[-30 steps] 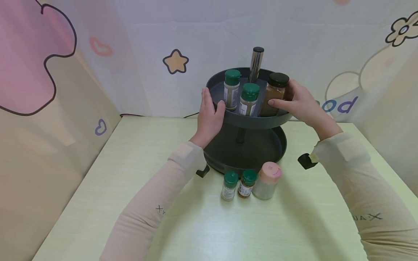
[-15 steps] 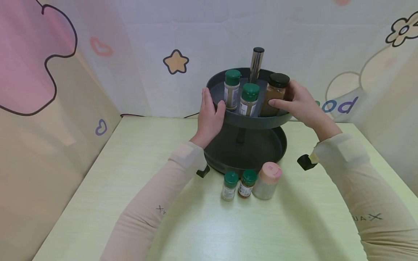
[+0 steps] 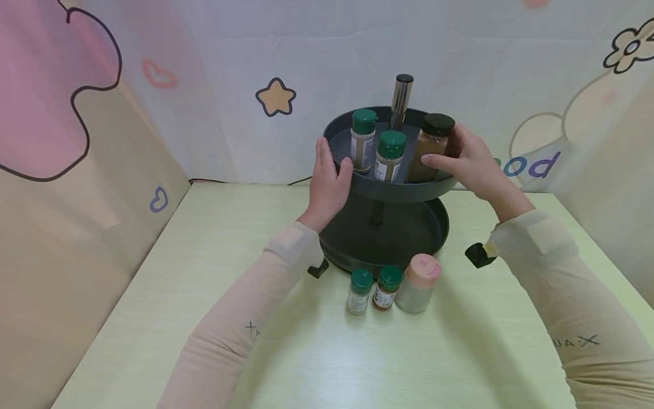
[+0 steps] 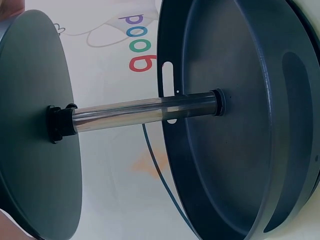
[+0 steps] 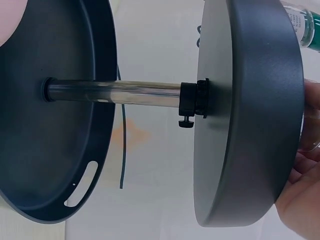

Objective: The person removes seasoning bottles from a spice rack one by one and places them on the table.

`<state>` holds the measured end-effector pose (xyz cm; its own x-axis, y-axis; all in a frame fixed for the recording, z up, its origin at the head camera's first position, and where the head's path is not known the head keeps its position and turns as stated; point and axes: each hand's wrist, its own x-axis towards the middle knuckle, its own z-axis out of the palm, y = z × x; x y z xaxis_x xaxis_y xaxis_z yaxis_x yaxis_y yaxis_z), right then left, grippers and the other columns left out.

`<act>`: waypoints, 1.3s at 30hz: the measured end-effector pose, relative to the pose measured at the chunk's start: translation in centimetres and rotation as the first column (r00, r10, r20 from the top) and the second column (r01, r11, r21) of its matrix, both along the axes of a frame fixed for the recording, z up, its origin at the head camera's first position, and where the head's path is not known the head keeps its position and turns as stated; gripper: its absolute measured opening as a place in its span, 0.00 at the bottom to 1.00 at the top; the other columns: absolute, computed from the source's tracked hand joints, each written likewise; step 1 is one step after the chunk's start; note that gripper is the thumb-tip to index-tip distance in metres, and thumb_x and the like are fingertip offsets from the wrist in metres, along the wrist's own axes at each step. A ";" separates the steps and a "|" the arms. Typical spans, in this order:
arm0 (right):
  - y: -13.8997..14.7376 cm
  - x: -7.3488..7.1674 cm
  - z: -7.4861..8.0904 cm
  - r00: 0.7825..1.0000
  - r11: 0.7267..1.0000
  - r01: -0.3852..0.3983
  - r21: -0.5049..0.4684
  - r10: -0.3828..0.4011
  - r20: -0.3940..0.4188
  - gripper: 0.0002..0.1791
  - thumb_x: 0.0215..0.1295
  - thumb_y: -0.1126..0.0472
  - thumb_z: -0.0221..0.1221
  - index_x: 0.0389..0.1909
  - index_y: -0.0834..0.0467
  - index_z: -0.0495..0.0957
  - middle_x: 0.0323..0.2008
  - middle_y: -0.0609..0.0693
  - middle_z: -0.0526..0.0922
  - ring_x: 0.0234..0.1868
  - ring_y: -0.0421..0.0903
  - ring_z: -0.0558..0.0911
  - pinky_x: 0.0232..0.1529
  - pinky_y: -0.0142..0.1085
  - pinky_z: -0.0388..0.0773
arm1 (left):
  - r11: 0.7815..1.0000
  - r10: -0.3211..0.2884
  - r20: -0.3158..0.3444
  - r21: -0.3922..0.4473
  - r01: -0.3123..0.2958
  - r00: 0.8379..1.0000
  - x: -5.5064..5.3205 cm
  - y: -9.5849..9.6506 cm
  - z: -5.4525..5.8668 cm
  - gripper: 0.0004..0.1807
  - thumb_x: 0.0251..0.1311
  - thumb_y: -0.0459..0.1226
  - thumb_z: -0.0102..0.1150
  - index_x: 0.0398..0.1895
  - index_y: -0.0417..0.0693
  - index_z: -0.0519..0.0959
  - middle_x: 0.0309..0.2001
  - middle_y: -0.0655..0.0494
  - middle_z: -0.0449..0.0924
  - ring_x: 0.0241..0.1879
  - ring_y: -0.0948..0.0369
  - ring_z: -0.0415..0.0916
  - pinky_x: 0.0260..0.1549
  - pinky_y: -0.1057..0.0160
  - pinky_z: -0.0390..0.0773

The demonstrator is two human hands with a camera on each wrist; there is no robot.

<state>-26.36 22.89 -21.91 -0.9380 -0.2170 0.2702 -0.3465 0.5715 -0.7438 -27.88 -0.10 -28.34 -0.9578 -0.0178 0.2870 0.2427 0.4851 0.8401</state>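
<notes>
Pale wood-grain tbl, printed fabric wall. R hand clamped on clear blk-lid jar, brown fill, in matte round upper tray, upper mid-R of frame; L hand fingers straight, on tray rim.

Room opens between the upper tray and lower tray, either side of the pole. Two bottles and a pink-lidded jar block part of the lower front; the left hand bars the upper tray's left side, the right hand its right.
</notes>
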 end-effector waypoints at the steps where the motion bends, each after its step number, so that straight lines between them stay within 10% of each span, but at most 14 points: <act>1: 0.0 0.0 0.0 1.000 1.000 0.002 -0.003 -0.002 -0.001 0.27 0.57 0.57 0.57 0.57 0.57 0.61 0.41 0.43 0.72 0.38 0.36 0.73 0.38 0.25 0.70 | 1.000 0.000 0.000 0.001 0.000 1.000 0.0 0.0 0.0 0.36 0.62 0.50 0.32 0.69 0.50 0.35 0.71 0.60 0.31 0.69 0.64 0.32 0.66 0.62 0.44; 39: 0.2 0.2 0.0 0.999 0.996 0.041 -0.076 -0.043 -0.029 0.27 0.58 0.54 0.54 0.59 0.52 0.61 0.45 0.47 0.72 0.42 0.39 0.71 0.42 0.28 0.69 | 1.000 0.002 -0.001 0.001 -0.002 1.000 -0.2 0.0 0.1 0.36 0.62 0.49 0.33 0.69 0.48 0.36 0.71 0.57 0.32 0.69 0.62 0.33 0.66 0.61 0.44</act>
<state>-26.21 23.05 -21.88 -0.9370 -0.1557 0.3126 -0.3464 0.5290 -0.7747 -28.07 -0.07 -28.27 -0.9575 -0.0198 0.2878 0.2426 0.4846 0.8404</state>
